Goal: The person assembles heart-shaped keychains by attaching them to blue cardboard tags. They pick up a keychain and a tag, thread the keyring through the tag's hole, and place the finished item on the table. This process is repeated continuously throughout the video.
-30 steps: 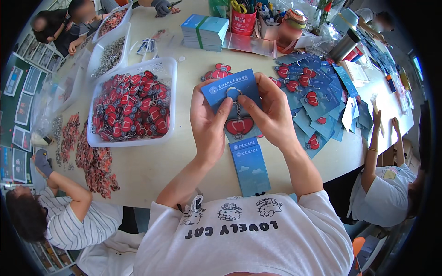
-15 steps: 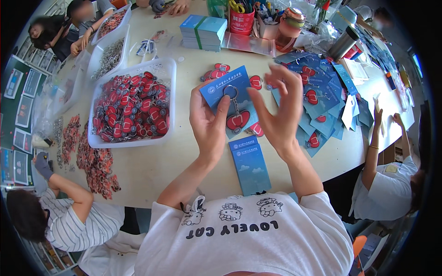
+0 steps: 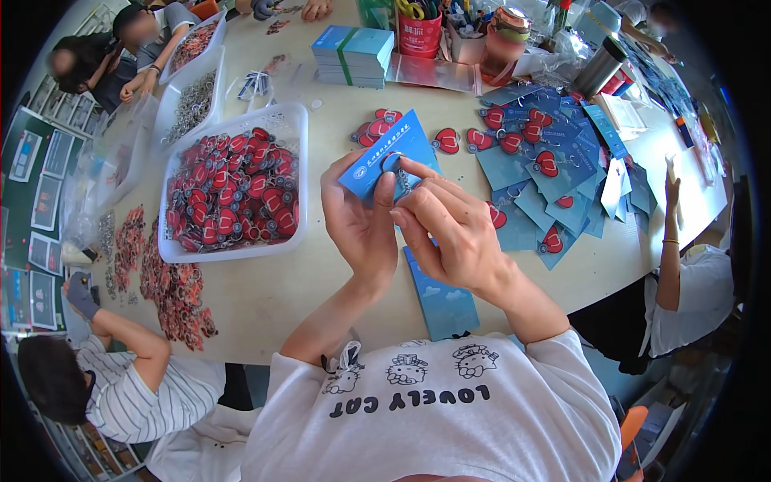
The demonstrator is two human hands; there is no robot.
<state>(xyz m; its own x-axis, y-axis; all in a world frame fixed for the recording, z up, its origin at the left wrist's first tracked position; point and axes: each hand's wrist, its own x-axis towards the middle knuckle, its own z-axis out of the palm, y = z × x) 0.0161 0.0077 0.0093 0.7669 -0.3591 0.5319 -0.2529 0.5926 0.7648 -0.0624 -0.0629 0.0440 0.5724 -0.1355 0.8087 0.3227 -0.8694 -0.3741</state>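
Left hand (image 3: 359, 229): pinches blue card (image 3: 408, 136), thumb over split ring (image 3: 385, 164)
Right hand (image 3: 458, 233): fingers curled at chain (image 3: 404, 183); cannot tell if gripping
Chain: just right of left thumb
Card's long axis: slants down-right, toward right hand

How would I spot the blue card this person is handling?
Start at the large white tub of red keychains on the pale table. Just right of it, the person's left hand grips the tilted blue card. Unlike the loose cards farther right and the banded stack beyond, it is held up.
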